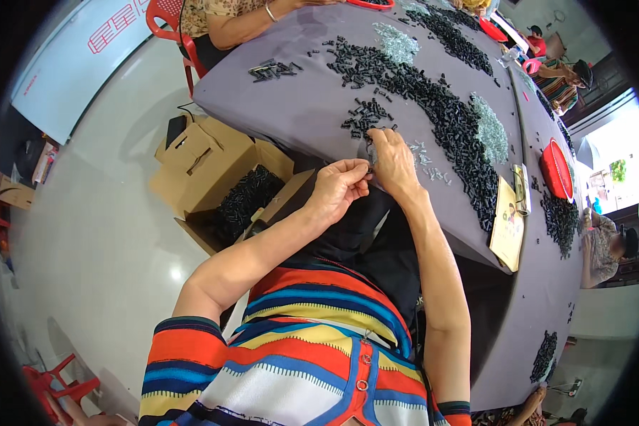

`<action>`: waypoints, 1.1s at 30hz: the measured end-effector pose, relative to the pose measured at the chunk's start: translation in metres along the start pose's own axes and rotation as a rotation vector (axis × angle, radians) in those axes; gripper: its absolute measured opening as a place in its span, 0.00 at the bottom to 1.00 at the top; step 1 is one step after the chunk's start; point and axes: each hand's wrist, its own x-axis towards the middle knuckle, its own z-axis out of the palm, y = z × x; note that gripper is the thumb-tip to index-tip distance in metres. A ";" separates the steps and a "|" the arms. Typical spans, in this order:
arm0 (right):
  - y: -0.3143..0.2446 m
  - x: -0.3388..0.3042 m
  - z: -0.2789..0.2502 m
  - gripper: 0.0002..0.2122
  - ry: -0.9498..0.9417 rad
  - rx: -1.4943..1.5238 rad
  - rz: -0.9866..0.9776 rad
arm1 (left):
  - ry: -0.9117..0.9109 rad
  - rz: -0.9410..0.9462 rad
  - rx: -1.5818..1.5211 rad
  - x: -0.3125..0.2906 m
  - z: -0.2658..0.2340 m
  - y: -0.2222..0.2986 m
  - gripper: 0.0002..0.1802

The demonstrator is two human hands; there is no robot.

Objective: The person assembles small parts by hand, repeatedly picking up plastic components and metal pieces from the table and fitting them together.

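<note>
My left hand (341, 187) is closed in a pinch at the table's near edge, with a sliver of a small black piece (370, 170) at its fingertips. Right beside it, my right hand (393, 165) bends its fingers down, its thumb side close to the left fingertips; what it grips, if anything, is hidden. Just beyond its fingertips lies a small heap of short black cylindrical parts (366, 116). Small clear plastic pieces (427, 162) are scattered to the right of that hand. A long band of the same black parts (444, 131) runs across the table farther off.
The grey-covered table (298, 106) holds piles of clear pieces (490, 131), a clipboard (521, 189), a tan booklet (508, 224) and a red basket (557, 170). An open cardboard box (213, 167) with black parts stands left, below the edge. Other people sit around the table.
</note>
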 end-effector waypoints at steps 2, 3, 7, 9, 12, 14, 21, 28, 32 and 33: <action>-0.001 -0.009 -0.008 0.16 -0.010 0.020 0.012 | -0.022 0.013 0.007 -0.001 0.000 -0.001 0.06; 0.000 -0.013 -0.013 0.16 -0.010 0.022 0.017 | -0.021 0.008 0.009 -0.001 0.000 -0.001 0.06; -0.001 -0.038 -0.032 0.16 0.109 0.183 0.036 | -0.042 0.032 0.049 -0.003 0.003 -0.001 0.06; -0.010 -0.054 -0.045 0.13 0.085 0.524 0.240 | -0.069 0.033 0.058 -0.006 0.002 -0.002 0.06; -0.016 -0.083 -0.044 0.08 0.135 0.761 0.420 | -0.109 0.046 0.104 -0.010 0.007 -0.009 0.06; -0.020 -0.097 -0.045 0.07 0.141 0.926 0.505 | -0.129 0.043 0.139 -0.012 0.009 -0.014 0.06; -0.023 -0.112 -0.043 0.11 0.233 0.899 0.422 | -0.162 0.021 0.272 -0.022 0.019 -0.022 0.06; -0.019 -0.114 -0.042 0.18 0.227 0.847 0.308 | -0.171 0.050 0.300 -0.023 0.021 -0.024 0.08; -0.024 -0.110 -0.049 0.18 0.245 0.668 0.220 | -0.187 0.036 0.283 -0.023 0.019 -0.024 0.08; -0.023 -0.111 -0.049 0.18 0.258 0.653 0.212 | -0.202 0.023 0.268 -0.023 0.020 -0.024 0.08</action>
